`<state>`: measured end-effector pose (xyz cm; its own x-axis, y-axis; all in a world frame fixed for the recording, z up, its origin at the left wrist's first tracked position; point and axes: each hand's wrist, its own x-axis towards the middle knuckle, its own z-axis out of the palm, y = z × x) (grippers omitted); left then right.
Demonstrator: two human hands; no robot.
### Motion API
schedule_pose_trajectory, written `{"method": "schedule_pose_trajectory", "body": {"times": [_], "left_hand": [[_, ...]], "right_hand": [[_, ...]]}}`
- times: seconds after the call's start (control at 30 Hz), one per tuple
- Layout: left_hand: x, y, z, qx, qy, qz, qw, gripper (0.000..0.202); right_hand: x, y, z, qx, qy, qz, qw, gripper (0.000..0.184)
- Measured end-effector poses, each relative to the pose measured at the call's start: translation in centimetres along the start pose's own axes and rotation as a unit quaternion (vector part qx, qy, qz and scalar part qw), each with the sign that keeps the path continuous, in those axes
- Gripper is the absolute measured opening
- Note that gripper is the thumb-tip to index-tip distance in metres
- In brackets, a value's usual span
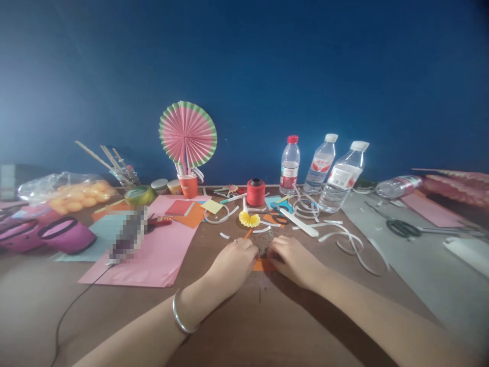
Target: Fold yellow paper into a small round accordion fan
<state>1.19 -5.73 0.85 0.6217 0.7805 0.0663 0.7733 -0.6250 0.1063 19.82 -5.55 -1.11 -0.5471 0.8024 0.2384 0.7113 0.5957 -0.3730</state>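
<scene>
My left hand (236,261), with a silver bangle at the wrist, is closed on the left end of a small piece of orange paper (263,265). At its other end, the curled fingers of my right hand (294,257) pinch the same paper low over the brown table. The hands cover much of the paper. Just beyond them lies a small yellow pleated paper fan (249,219). Behind that stands a red spool of thread (255,193). To the right of the fan are blue-handled scissors (280,219) and a white stick-like tool (300,223).
A round pink pleated fan (187,135) stands in a red cup (188,186). Three water bottles (290,165) line the back right. White paper strips (349,239) curl on the right. Pink sheets (160,255) and a blurred-out device (130,234) lie left, with dark scissors (403,228) far right.
</scene>
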Motion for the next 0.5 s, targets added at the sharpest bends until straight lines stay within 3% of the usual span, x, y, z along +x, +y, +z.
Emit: {"method": "schedule_pose_trajectory", "body": {"times": [0.33, 0.5], "left_hand": [[-0.1, 1.3, -1.3, 0.105, -0.051, 0.045, 0.992, 0.017], [-0.5, 1.5, -0.9, 0.130, -0.059, 0.053, 0.988, 0.020]], "right_hand": [[-0.3, 0.1, -0.4, -0.110, -0.004, -0.109, 0.988, 0.012], [-0.5, 0.2, -0.5, -0.134, -0.001, -0.148, 0.980, 0.019]]}}
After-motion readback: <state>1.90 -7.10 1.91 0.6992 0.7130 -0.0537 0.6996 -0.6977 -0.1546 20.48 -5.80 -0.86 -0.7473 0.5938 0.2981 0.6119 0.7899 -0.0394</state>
